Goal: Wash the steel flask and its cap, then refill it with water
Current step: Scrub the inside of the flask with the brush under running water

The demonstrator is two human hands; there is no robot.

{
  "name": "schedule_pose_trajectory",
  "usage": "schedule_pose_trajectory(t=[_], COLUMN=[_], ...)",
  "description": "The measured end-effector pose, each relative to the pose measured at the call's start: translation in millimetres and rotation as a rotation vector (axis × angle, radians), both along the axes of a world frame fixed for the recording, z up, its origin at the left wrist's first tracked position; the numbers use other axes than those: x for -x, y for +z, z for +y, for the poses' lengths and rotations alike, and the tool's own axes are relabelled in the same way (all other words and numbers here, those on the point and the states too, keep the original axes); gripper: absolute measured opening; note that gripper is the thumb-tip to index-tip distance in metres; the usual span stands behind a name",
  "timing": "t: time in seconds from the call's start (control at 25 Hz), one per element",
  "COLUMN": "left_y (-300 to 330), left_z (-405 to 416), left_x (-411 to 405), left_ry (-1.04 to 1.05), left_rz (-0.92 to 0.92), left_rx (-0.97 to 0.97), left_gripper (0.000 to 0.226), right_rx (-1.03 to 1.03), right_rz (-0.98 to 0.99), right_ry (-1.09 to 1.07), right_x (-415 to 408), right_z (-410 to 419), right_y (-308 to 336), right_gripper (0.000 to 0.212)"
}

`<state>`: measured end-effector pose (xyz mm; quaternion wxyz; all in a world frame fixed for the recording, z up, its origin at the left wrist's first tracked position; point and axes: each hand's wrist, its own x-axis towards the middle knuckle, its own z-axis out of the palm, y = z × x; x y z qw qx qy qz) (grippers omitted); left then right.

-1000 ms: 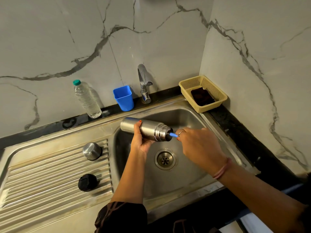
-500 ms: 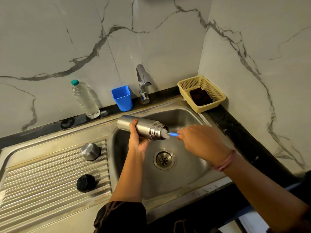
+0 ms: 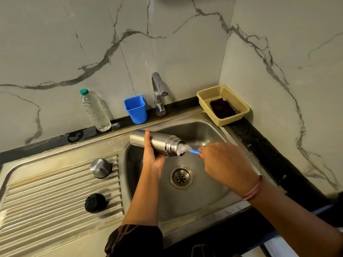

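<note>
You are mid-wash: your left hand (image 3: 153, 156) wraps the one steel flask (image 3: 157, 142), held sideways over the sink (image 3: 209, 201), while your right hand (image 3: 225, 164) pinches the blue handle of one bottle brush (image 3: 185, 148), its white bristles at the flask's mouth. The tap (image 3: 157, 89) shows no water running. By my reading, the inside scrub is under way; rinsing, cap washing and refilling remain. On the drainboard to the left sit one steel cup-cap (image 3: 100, 167) and one black stopper (image 3: 95, 202). Far side: one plastic water bottle (image 3: 95, 110), one blue cup (image 3: 135, 109), one yellow basket (image 3: 239, 105).
</note>
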<state>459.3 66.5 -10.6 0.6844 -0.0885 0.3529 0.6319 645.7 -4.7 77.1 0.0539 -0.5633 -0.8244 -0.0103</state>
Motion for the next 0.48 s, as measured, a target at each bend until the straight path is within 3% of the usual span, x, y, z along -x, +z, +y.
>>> schedule_pose_trajectory(t=[0.36, 0.48], left_y=[-0.9, 0.9], left_z=[1.4, -0.5], left_x=[2.8, 3.6], left_ry=[-0.017, 0.002], left_rz=[0.014, 0.004], left_rx=[0.032, 0.016], left_gripper=[0.06, 0.059], right_rx=[0.24, 0.161], right_rz=[0.043, 0.004], right_ry=[-0.02, -0.017], right_x=[12.5, 1.9], right_z=[16.7, 8.1], right_y=[6.5, 18.1], right_gripper=[0.022, 0.021])
